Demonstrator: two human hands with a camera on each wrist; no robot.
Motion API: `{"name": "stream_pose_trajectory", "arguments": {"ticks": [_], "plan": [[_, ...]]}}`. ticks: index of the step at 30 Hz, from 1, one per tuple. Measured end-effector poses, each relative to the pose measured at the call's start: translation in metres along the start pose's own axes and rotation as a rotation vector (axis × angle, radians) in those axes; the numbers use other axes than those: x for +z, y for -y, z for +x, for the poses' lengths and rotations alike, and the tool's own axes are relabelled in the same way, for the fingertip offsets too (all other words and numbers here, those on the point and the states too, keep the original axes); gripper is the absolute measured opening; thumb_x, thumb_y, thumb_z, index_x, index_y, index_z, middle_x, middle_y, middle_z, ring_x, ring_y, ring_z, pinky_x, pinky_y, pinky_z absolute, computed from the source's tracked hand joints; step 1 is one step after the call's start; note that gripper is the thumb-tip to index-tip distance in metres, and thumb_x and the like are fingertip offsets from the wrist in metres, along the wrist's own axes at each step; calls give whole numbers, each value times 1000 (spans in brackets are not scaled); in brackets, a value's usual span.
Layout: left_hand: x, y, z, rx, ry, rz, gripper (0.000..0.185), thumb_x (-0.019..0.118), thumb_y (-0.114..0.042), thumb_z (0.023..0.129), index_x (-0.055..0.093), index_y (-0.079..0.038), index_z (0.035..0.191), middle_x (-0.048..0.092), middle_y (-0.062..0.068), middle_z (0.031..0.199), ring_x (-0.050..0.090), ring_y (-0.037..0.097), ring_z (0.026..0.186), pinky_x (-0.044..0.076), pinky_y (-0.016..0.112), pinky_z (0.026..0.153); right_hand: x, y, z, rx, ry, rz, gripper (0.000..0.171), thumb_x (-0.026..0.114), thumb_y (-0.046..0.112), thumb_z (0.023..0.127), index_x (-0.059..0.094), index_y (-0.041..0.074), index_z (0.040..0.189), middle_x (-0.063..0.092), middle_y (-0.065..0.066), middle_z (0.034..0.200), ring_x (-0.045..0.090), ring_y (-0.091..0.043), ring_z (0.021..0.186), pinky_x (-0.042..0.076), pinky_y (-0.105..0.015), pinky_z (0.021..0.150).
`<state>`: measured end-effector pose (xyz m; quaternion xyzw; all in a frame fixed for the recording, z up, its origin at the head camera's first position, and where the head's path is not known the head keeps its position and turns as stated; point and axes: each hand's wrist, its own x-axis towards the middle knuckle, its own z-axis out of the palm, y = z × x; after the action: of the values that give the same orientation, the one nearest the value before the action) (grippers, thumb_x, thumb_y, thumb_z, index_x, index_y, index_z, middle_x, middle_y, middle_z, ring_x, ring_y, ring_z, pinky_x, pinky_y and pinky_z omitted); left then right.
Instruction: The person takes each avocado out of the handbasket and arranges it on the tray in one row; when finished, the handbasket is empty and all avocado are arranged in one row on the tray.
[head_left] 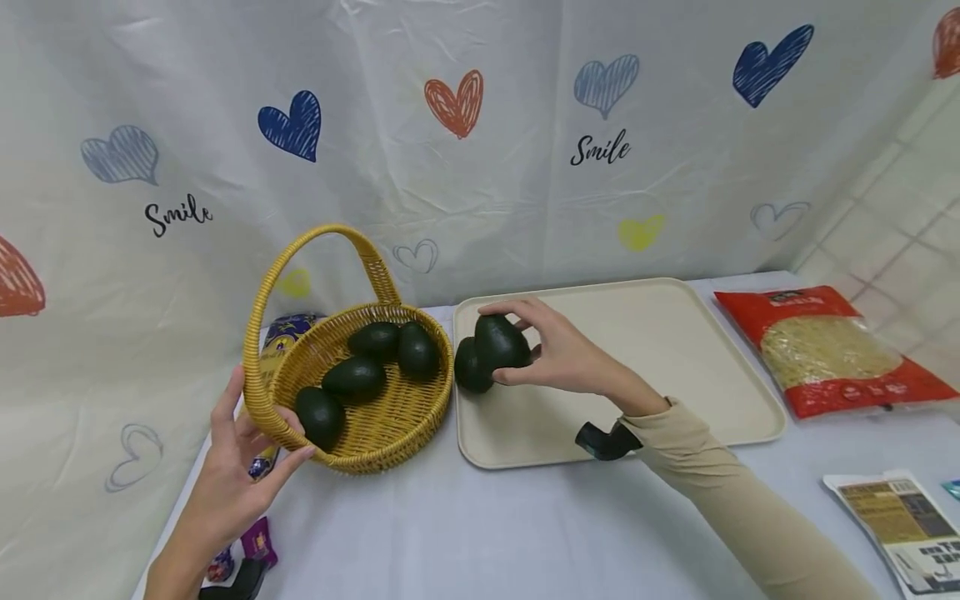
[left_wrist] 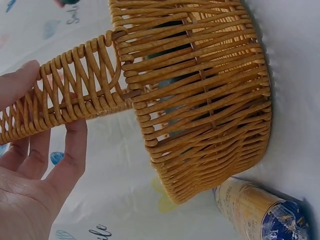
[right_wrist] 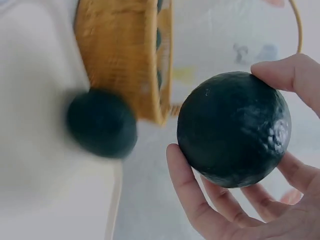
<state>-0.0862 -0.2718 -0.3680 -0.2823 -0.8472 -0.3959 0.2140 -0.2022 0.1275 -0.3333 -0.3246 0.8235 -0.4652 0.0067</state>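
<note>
A yellow woven basket [head_left: 401, 421] stands at the left of the table with several dark green avocados [head_left: 354, 379] inside. My left hand [head_left: 225, 471] grips the basket's handle [head_left: 257, 350] near its lower left end, thumb on one side and fingers on the other in the left wrist view. My right hand [head_left: 566, 354] holds another avocado [right_wrist: 232, 130] between thumb and fingers, above the left end of a beige tray [head_left: 637, 358]. Partly hidden behind it, one more avocado [right_wrist: 102, 124] lies at the tray's left edge, beside the basket.
A red bag of dry noodle-like food [head_left: 832, 346] lies right of the tray. Nearer the front right is a flat brown-and-white packet [head_left: 896, 529]. A blue-and-yellow package [left_wrist: 260, 210] sits behind the basket, and small purple wrapped items [head_left: 258, 540] lie by the left wrist. A heart-printed cloth [head_left: 495, 192] hangs behind.
</note>
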Motion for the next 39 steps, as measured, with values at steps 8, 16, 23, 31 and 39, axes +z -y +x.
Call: {"name": "stream_pose_trajectory", "arguments": {"ticks": [8,16,23,31,39], "plan": [[0,-2,0,12,-7,14,109,63,-52,96,-5,2,162,60,-4,103,61,-1,99,48,10,99,-19,-31,-16,160,-44,75,72,85,9,85,55,15,149,50,-10,149,54,-38,118,62,-39,84],[0,-2,-3,9,-25,16,109,65,-49,94,-3,2,163,61,-5,104,62,-2,101,46,10,101,-6,-62,-18,278,-29,48,72,85,17,86,54,17,151,53,-7,148,54,-34,118,52,-38,84],[0,-2,-1,2,-32,22,109,65,-50,94,-2,1,163,61,-4,105,62,-2,102,46,9,100,3,-75,-15,302,-7,15,74,84,20,86,53,13,152,54,-11,149,54,-35,117,48,-41,89],[0,-1,1,23,-30,32,108,64,-50,95,-2,3,162,61,-4,105,61,-2,101,47,9,100,12,-80,-8,330,-14,13,72,82,24,86,53,8,150,54,-18,142,56,-34,112,50,-39,87],[2,0,0,14,-37,27,110,66,-48,93,-2,1,163,61,-1,104,61,-3,102,45,8,100,14,-85,-5,341,0,-28,72,82,23,88,51,4,150,52,-24,140,56,-38,112,51,-43,91]]}}
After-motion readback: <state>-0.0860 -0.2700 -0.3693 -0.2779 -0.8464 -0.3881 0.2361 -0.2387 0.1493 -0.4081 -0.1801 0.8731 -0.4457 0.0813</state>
